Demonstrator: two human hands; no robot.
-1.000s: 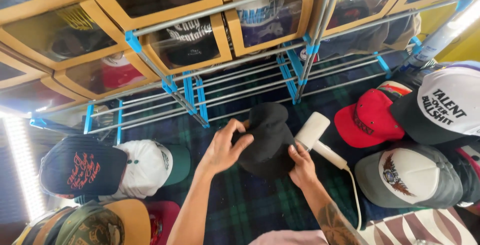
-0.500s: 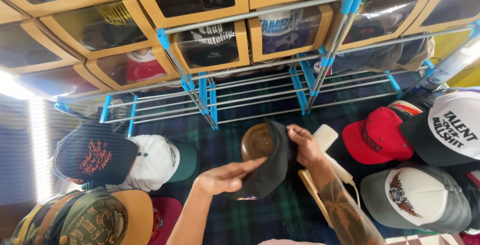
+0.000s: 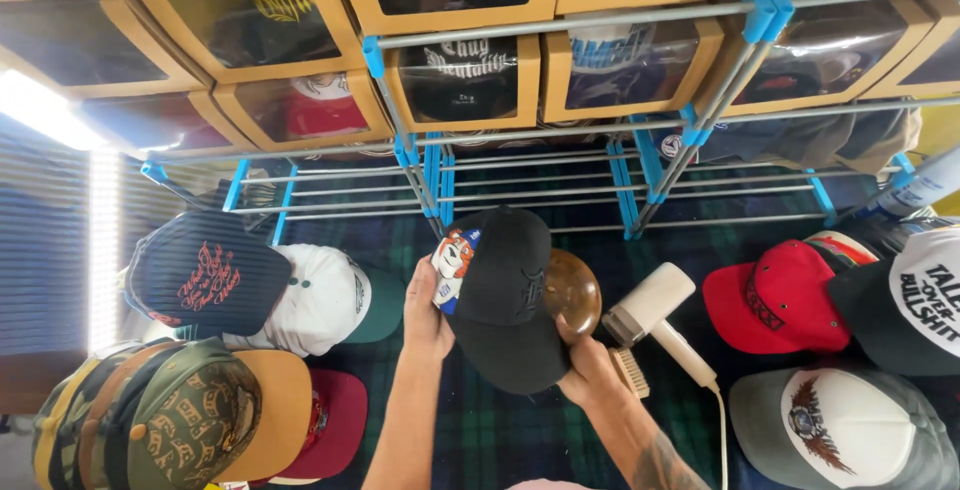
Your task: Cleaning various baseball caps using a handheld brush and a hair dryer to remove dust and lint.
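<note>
A black fabric baseball cap with a cartoon patch on its side [image 3: 505, 290] is held up between both hands, just below the grey-and-blue tube rack [image 3: 640, 165], its long axis running crown-up to brim-down toward the person. The left hand [image 3: 425, 312] grips the patched side, fingers closed on the fabric. The right hand [image 3: 590, 370] cups a brown rounded wooden form [image 3: 572, 293] against the cap's other side — both equally near.

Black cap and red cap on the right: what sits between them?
In the head view, between the black cap and the red cap lie a brown wooden dome form and a white handheld steamer.
</note>
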